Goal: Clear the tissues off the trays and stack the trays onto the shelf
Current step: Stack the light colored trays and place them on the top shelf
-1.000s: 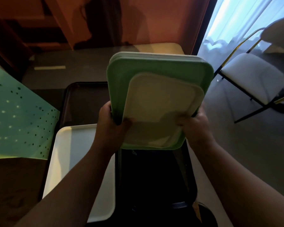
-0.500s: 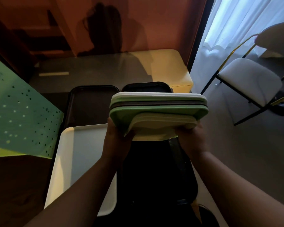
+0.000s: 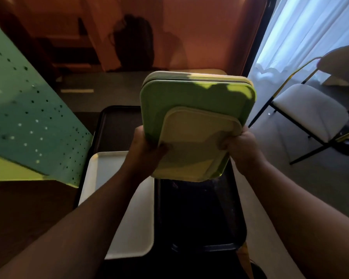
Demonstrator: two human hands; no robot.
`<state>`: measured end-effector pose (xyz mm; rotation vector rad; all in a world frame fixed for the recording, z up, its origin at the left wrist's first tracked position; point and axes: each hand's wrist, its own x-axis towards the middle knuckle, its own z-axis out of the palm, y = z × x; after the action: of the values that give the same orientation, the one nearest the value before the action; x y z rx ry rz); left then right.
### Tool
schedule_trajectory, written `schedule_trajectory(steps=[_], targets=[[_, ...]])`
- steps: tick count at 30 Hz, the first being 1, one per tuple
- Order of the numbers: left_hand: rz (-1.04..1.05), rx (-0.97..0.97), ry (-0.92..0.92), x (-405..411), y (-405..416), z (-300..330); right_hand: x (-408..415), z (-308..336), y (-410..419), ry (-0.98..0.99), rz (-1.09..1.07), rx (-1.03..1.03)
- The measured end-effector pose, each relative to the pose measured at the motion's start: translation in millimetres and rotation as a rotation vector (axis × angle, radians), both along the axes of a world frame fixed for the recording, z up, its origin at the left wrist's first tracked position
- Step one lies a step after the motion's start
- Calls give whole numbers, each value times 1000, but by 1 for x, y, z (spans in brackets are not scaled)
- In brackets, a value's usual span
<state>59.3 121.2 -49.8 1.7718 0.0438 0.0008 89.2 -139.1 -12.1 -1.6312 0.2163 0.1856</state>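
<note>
Trays fill both my hands: my left hand and right hand each grip an edge of one tilted stack, thumbs on the cream tray nearest me, a green tray behind it, more behind that I cannot count. Below lie three trays: one white, two black.

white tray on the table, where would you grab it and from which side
Probably by the raised rim along its long edges, from the near end. The white tray lies flat, its right edge tight against the black tray, so that side gives fingers little room. Both hands now hold the tray stack.
</note>
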Motion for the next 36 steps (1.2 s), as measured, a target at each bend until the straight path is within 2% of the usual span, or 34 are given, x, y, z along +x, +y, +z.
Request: schedule_trajectory(steps=[3, 9, 14, 25, 32, 36], targets=[[6, -95, 119, -11, 33, 20, -1, 8, 25, 124, 30, 88], [273, -206, 534, -54, 96, 12, -32, -24, 102, 383, 98, 106], [414, -115, 691, -96, 132, -16, -70, -66, 154, 551, 104, 49], [440, -101, 781, -128, 172, -54, -101, -91, 200, 538, 4, -24], [428, -142, 821, -125, 178, -58, -98, -90, 205, 592, -62, 53], [423, -103, 817, -124, 184, -73, -102, -91, 204, 628, -84, 95]])
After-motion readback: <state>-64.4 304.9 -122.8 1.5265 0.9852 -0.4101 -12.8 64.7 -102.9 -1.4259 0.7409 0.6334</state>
